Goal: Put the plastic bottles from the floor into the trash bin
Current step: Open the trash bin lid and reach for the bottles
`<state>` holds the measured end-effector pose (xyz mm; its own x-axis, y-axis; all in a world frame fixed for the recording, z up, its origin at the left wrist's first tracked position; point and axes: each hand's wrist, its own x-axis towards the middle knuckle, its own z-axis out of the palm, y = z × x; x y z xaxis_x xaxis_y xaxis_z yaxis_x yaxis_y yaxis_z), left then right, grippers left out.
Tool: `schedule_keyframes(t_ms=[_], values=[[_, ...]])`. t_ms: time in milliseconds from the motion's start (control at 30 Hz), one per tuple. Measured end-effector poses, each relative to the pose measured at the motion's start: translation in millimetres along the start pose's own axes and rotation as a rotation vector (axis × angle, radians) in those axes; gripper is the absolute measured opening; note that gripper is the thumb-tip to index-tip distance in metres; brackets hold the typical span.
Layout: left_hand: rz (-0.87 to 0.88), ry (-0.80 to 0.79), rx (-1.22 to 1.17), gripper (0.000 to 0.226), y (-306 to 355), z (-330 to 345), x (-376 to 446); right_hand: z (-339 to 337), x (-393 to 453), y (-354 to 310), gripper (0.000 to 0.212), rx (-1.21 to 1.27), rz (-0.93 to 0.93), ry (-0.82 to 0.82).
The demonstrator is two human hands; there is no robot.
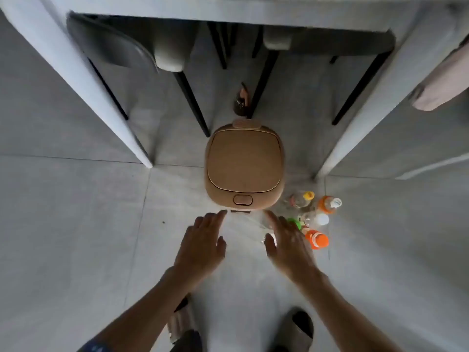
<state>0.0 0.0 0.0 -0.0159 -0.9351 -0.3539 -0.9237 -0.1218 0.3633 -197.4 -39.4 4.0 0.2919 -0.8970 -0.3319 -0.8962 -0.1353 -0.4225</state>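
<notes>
A tan trash bin [244, 166] stands on the floor straight ahead, its lid closed, a push button on its near edge. To its right several plastic bottles stand upright: a yellow-capped one [302, 198], an orange-labelled one with a white cap [330, 204], a clear one with a white cap [317, 219], a green-capped one [294, 223] and an orange-capped one [317, 240]. My left hand [203, 243] hovers flat below the bin, fingers apart, empty. My right hand [286, 243] is spread over the bottles' left side, partly hiding the green-capped one and a clear bottle under it.
A white table [76, 80] spans the top of the view, with dark-legged chairs [121, 52] tucked under it. A dark brown bottle [241, 101] stands behind the bin. My feet in slippers [297, 329] are at the bottom. Grey tiled floor lies on both sides.
</notes>
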Motion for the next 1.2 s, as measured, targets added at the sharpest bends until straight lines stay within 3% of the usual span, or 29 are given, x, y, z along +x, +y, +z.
schedule_keyframes(t_ms=[133, 300, 400, 533, 733, 833, 1000, 1100, 1200], values=[[0.330, 0.217, 0.265, 0.067, -23.9, 39.8, 41.4, 51.5, 41.9, 31.5, 0.066, -0.203, -0.253, 0.149], [0.595, 0.480, 0.533, 0.053, -54.1, 68.6, 98.2, 81.3, 90.8, 54.4, 0.041, -0.463, -0.626, 0.438], [0.724, 0.594, 0.545, 0.048, -64.4, 87.1, 114.2, 93.8, 101.4, 65.1, 0.031, -0.431, -0.729, 0.532], [0.798, 0.691, 0.552, 0.043, -76.8, 99.0, 119.5, 111.8, 103.7, 82.8, 0.039, -0.395, -0.779, 0.633], [0.810, 0.695, 0.618, 0.046, -67.8, 99.2, 118.0, 123.2, 103.7, 99.8, 0.054, -0.327, -0.724, 0.646], [0.914, 0.700, 0.588, 0.044, -47.0, 105.5, 112.0, 115.5, 92.5, 113.1, 0.045, -0.196, -0.626, 0.704], [1.098, 0.426, 0.554, 0.049, 7.3, 150.0, 108.2, 128.0, 58.1, 159.9, 0.029, -0.098, -0.415, 0.676], [1.104, 0.272, 0.571, 0.060, 30.0, 181.6, 112.3, 141.8, 48.0, 183.9, 0.040, -0.161, -0.324, 0.543], [1.055, 0.130, 0.524, 0.054, 35.9, 201.0, 113.1, 153.6, 47.7, 192.0, 0.048, -0.271, -0.201, 0.367]])
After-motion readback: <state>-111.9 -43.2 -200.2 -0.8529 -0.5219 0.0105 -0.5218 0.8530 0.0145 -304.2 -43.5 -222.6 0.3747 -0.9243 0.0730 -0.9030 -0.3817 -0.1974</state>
